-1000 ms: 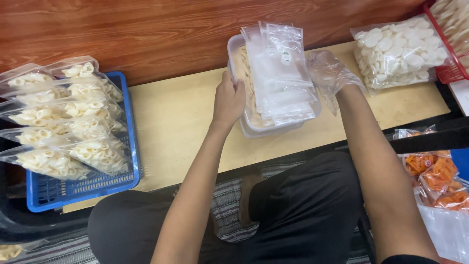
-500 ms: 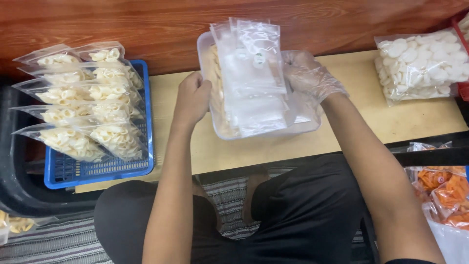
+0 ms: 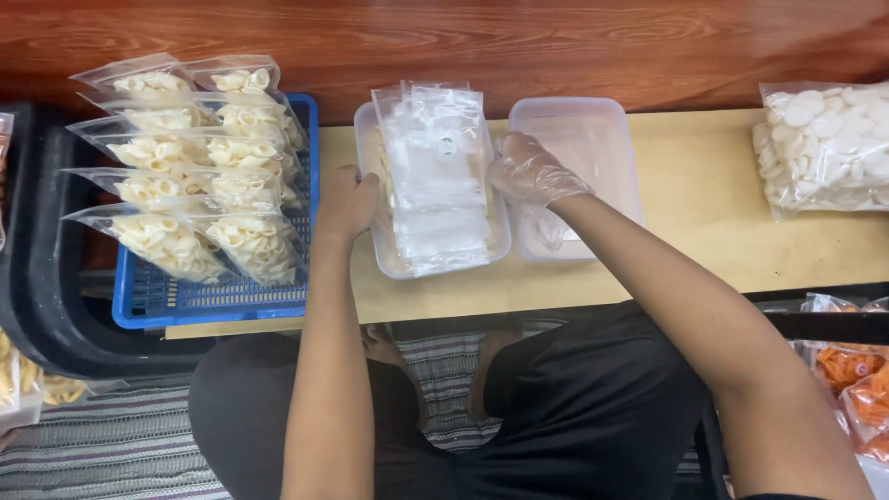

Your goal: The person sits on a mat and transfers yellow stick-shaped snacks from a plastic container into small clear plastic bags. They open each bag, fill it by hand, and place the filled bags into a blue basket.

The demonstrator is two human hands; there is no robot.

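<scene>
My left hand (image 3: 344,204) grips the left rim of a clear plastic tub (image 3: 389,264) on the tan table. A stack of empty clear zip bags (image 3: 437,176) lies across that tub. My right hand (image 3: 532,171), in a thin clear glove, rests at the tub's right edge, between it and a second, nearly empty clear tub (image 3: 593,148) standing right beside it. Whether the gloved fingers hold the rim or the bags I cannot tell.
A blue basket (image 3: 213,296) at the left holds several filled bags of pale crackers (image 3: 185,185). A big bag of white round crackers (image 3: 824,148) lies at the far right. Bags of orange snacks (image 3: 847,380) sit low on the right. A wooden wall backs the table.
The view has shifted right, so the tub and basket sit further left in frame. A second clear tub has come into sight beside my right hand.
</scene>
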